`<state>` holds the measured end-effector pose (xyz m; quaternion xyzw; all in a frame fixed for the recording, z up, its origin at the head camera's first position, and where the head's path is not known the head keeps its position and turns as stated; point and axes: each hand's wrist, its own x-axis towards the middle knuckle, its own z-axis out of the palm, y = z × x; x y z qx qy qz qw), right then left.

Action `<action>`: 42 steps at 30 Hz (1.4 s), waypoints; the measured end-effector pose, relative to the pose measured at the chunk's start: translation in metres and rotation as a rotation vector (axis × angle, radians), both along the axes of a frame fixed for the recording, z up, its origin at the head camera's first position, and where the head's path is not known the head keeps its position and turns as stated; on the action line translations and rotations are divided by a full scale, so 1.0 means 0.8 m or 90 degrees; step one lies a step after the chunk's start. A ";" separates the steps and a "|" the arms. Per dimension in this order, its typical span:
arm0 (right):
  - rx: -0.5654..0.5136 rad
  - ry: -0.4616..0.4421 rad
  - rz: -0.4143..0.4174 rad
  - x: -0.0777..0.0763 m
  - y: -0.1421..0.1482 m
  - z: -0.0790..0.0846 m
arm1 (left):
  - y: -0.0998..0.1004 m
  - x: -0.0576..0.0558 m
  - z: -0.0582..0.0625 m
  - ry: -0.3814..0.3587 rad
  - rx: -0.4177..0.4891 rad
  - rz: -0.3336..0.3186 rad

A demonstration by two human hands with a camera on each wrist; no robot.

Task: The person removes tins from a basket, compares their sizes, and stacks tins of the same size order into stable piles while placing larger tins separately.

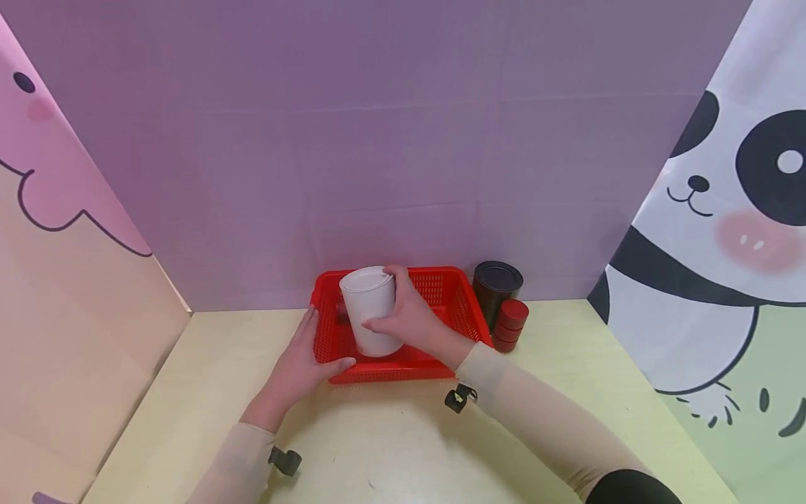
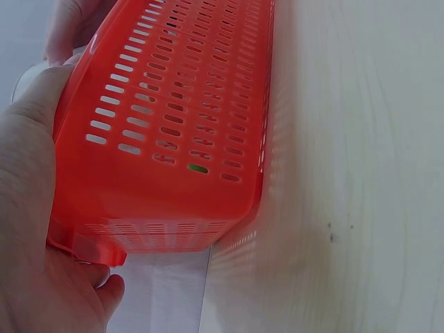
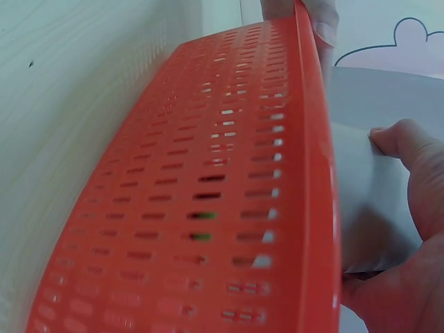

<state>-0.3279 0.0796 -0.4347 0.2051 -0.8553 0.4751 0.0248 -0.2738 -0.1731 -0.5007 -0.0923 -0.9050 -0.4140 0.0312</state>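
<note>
A red plastic basket point(image 1: 466, 322) with slotted walls sits on the table near the back wall. My left hand point(image 1: 308, 371) grips its front left corner, thumb over the front rim and fingers along the left side. With my right hand point(image 1: 412, 318) I hold a white lidded canister point(image 1: 368, 308) by its right side, thumb in front and fingers near the lid edge. The canister leans a little and its lower part is within the basket walls. In the right wrist view the canister point(image 3: 371, 208) shows behind the basket rim, partly hidden.
Right of the basket stands a black lidded canister point(image 1: 498, 280), with a stack of small red round containers point(image 1: 511, 318) in front of it. Something small and dark point(image 1: 343, 312) lies in the basket left of the white canister. A purple cloth wall point(image 1: 390, 175) closes the back.
</note>
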 end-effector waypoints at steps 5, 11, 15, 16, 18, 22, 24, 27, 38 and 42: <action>-0.006 0.032 -0.003 -0.002 0.019 0.008 | 0.002 -0.002 -0.002 0.011 0.002 -0.005; -0.031 0.026 -0.019 -0.002 0.044 0.021 | 0.005 -0.001 0.001 -0.002 0.006 -0.003; -0.047 0.012 -0.032 -0.002 0.060 0.029 | 0.005 0.000 0.002 -0.009 0.007 0.001; -0.048 0.010 -0.036 -0.002 0.065 0.031 | 0.005 0.000 0.002 -0.011 0.006 0.003; -0.051 0.005 -0.044 -0.002 0.074 0.035 | 0.005 0.000 0.002 -0.013 0.000 0.007; -0.055 0.004 -0.054 -0.002 0.093 0.042 | 0.003 -0.001 0.001 -0.011 -0.017 0.010; -0.058 0.004 -0.058 -0.001 0.103 0.046 | 0.002 0.000 0.001 -0.005 -0.028 0.009; -0.061 0.004 -0.071 0.001 0.116 0.052 | 0.001 0.001 0.002 0.003 -0.042 0.008; -0.067 0.053 -0.115 0.004 0.163 0.073 | -0.001 0.004 0.006 0.020 -0.101 0.004; -0.113 0.065 -0.113 0.004 0.180 0.080 | -0.002 0.004 0.007 0.022 -0.115 0.006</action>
